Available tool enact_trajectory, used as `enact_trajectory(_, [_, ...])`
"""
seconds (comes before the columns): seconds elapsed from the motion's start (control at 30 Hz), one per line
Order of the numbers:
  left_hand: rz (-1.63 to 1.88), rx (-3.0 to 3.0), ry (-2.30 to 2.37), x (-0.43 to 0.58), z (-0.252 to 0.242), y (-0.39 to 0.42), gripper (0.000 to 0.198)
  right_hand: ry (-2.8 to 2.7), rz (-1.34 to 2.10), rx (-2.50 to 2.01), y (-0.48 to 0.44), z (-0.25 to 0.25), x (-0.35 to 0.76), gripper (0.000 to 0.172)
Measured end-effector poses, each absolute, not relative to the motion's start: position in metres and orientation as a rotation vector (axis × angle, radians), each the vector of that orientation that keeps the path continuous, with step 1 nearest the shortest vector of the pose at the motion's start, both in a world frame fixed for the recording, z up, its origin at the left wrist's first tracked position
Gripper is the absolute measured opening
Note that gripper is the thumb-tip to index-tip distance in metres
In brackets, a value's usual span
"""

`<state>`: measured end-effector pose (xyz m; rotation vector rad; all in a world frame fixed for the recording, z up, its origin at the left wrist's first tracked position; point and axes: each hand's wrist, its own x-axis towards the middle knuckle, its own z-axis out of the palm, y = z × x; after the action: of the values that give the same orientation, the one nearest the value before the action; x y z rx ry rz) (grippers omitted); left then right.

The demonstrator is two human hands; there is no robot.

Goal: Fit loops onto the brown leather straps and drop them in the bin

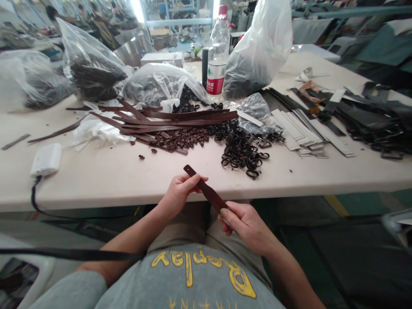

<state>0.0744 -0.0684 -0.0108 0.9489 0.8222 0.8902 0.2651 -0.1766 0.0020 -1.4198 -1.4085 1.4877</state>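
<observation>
Brown strap [207, 192] held above the lap, just off the table [112, 176] edge | left hand [178, 191] fingers pinched on its upper end | right hand [247, 225] closed round the lower end | clear bags [92, 64] hold dark pieces (probably straps, too blurred) | water bottle [218, 56] upright among them

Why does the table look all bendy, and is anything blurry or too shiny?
Head view: the wide lens bows the table edge; the far room is soft, washed out by a bright window; the plastic bags catch white glare; the brown strap in the left hand and right hand looks sharp and evenly lit.
</observation>
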Motion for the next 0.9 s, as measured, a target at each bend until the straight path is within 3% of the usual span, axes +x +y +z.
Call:
enact_trajectory(0.17, [0.749,0.925,0.795,0.066,-0.007,-0.063,0.039,-1.461,1.447,-1.441,-0.178,0.005,0.265,0.025])
enact_trajectory(0.43, [0.503,1.107,0.717,0.067,-0.005,-0.075,0.032,-1.579,1.062,-1.494,-0.178,0.002,0.258,0.025])
enact_trajectory(0.63, [0.523,1.097,0.726,0.073,-0.004,-0.083,0.035,-1.352,0.952,-1.502,-0.179,-0.009,0.254,0.011])
enact_trajectory(0.9, [0.637,1.179,0.774,0.064,0.001,-0.081,0.032,-1.454,1.084,-1.499,-0.178,-0.002,0.262,0.02])
